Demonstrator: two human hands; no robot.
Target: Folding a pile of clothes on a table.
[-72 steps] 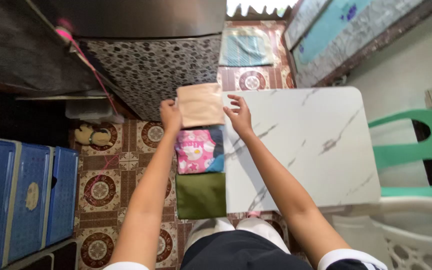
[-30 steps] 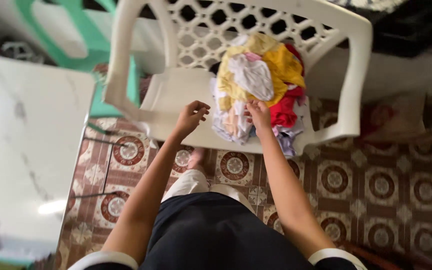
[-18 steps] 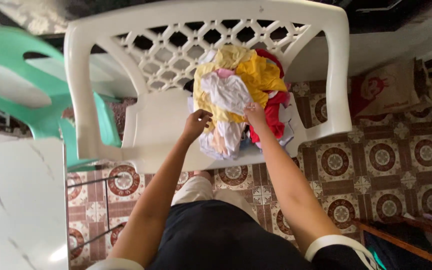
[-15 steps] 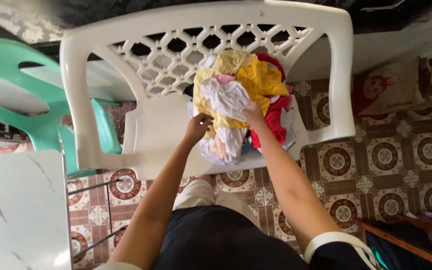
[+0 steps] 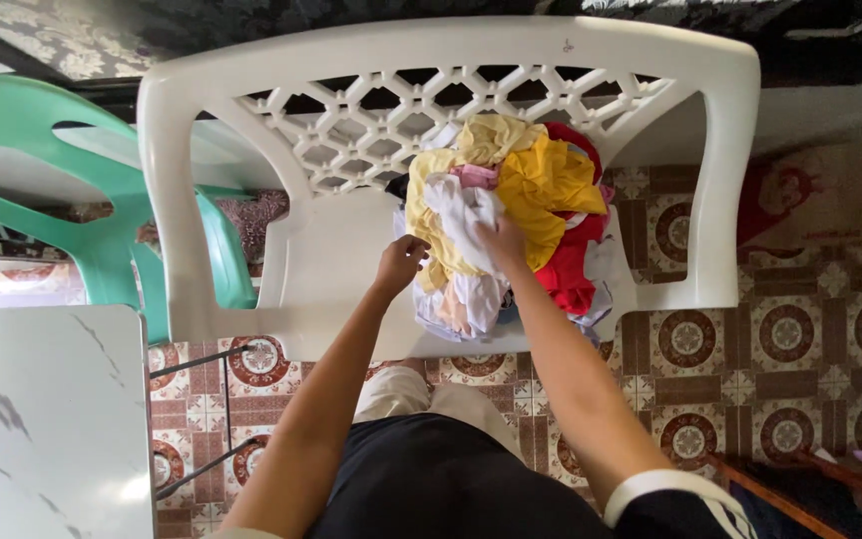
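My two hands, left hand (image 5: 399,264) and right hand (image 5: 500,240), each grip the one clothes pile (image 5: 511,200) on one white chair (image 5: 321,260); one green chair (image 5: 82,200) beside.

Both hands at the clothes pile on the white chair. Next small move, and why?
Probably lift the white garment clear: the right hand already rests on it atop the pile, the left hand touches the pile's near edge, and it seems to lie loose on top.
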